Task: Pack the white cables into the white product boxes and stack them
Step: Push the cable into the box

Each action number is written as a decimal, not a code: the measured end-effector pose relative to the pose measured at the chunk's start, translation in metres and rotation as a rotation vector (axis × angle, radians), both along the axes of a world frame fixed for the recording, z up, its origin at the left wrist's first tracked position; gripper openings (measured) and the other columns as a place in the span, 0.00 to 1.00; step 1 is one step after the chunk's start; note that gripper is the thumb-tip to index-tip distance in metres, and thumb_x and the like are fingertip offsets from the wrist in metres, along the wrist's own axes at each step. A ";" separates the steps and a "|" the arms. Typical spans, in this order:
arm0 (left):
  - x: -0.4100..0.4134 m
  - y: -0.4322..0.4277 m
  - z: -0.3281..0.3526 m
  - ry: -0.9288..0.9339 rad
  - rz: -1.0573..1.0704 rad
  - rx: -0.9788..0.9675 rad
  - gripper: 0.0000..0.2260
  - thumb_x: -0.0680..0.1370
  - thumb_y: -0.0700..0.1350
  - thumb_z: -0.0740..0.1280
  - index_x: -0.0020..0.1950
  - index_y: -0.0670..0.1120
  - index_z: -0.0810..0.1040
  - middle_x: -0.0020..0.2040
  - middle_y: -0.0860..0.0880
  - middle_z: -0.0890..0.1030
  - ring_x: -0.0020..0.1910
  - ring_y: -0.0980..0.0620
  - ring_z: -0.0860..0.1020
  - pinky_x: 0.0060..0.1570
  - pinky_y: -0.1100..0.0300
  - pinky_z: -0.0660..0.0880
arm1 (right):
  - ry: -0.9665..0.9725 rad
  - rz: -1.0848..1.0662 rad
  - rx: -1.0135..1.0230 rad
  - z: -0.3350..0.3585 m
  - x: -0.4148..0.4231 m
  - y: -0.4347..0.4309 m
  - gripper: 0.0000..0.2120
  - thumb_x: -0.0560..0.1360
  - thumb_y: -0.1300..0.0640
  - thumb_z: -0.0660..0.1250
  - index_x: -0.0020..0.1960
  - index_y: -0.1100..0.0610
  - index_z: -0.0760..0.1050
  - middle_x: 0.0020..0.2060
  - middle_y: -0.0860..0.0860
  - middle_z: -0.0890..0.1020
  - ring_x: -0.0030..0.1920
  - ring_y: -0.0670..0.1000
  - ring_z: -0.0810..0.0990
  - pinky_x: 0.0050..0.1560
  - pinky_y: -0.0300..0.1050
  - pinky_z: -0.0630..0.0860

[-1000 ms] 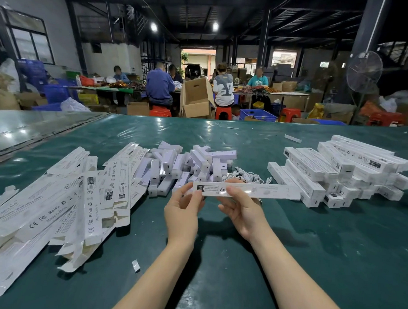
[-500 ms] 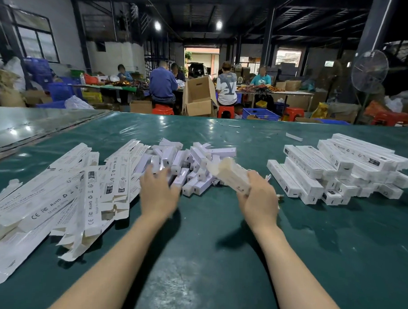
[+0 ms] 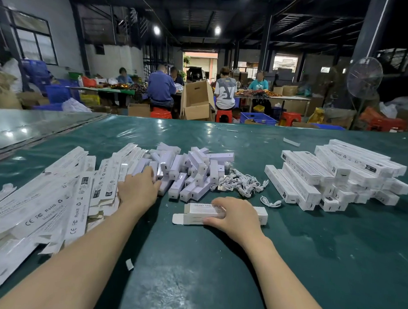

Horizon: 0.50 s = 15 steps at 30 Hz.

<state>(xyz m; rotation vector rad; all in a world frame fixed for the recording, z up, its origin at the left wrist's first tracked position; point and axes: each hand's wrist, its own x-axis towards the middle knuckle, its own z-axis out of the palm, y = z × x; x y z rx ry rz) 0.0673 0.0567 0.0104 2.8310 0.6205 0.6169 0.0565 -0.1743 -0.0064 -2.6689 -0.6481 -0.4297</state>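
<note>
Table cover (image 3: 218,259): green plastic sheet, glossy and wrinkled farther off, scuffed to a dull pale patch near the front.
Flat box blanks (image 3: 46,206): thin white card, matt, printed in black.
Open product box (image 3: 196,214): white card, top face a silvery-grey panel with a slight sheen.
Stacked product boxes (image 3: 336,177): white card, smooth, black print.
Small white units (image 3: 190,172): smooth, faint lilac gloss, plastic by the look.
White cables (image 3: 239,183): smooth plastic sheath.
USB plug (image 3: 220,188): bright metal.
Neighbouring tabletop (image 3: 25,129): grey, highly reflective.
Carton (image 3: 196,101): brown cardboard, matt.
Stool (image 3: 161,113): red moulded plastic.
Crate (image 3: 258,118): blue plastic.
Fan guard (image 3: 364,78): thin metal wire.
</note>
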 end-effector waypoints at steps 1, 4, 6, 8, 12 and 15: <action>0.000 0.001 0.000 -0.044 0.009 -0.029 0.08 0.79 0.51 0.57 0.52 0.49 0.70 0.50 0.45 0.80 0.51 0.42 0.73 0.47 0.53 0.63 | 0.011 0.007 -0.003 0.001 0.000 0.000 0.20 0.70 0.39 0.66 0.56 0.48 0.77 0.51 0.47 0.81 0.54 0.51 0.76 0.47 0.44 0.65; -0.002 0.000 -0.001 -0.226 -0.010 -0.264 0.03 0.77 0.46 0.59 0.47 0.48 0.71 0.42 0.44 0.80 0.42 0.42 0.74 0.44 0.54 0.68 | 0.044 0.040 -0.013 0.003 -0.001 0.001 0.18 0.70 0.40 0.66 0.50 0.53 0.79 0.45 0.49 0.82 0.49 0.53 0.76 0.45 0.46 0.69; -0.005 -0.004 0.002 -0.347 0.016 -0.432 0.04 0.76 0.43 0.58 0.48 0.49 0.72 0.40 0.46 0.78 0.39 0.43 0.74 0.36 0.57 0.66 | 0.049 0.052 0.005 0.002 -0.001 0.001 0.17 0.70 0.41 0.67 0.49 0.53 0.79 0.44 0.49 0.82 0.49 0.52 0.76 0.45 0.46 0.70; -0.011 -0.007 0.004 -0.490 0.052 -0.563 0.06 0.76 0.41 0.57 0.47 0.50 0.71 0.39 0.47 0.77 0.36 0.44 0.74 0.31 0.59 0.64 | 0.033 0.043 0.063 0.003 0.000 0.002 0.15 0.68 0.43 0.70 0.48 0.52 0.79 0.45 0.47 0.81 0.49 0.51 0.76 0.43 0.45 0.67; -0.030 -0.012 0.006 -0.806 -0.015 -1.044 0.12 0.77 0.38 0.54 0.40 0.53 0.70 0.41 0.44 0.78 0.32 0.48 0.78 0.31 0.57 0.76 | -0.090 0.000 0.133 0.004 -0.001 0.005 0.11 0.66 0.55 0.69 0.39 0.51 0.66 0.37 0.48 0.74 0.43 0.54 0.73 0.37 0.43 0.56; -0.049 -0.017 -0.004 -0.759 -0.175 -1.222 0.15 0.78 0.35 0.53 0.39 0.50 0.72 0.38 0.46 0.75 0.23 0.58 0.74 0.22 0.66 0.72 | -0.096 0.013 0.110 0.004 0.000 0.004 0.08 0.69 0.52 0.69 0.46 0.53 0.74 0.44 0.49 0.79 0.49 0.53 0.75 0.43 0.43 0.64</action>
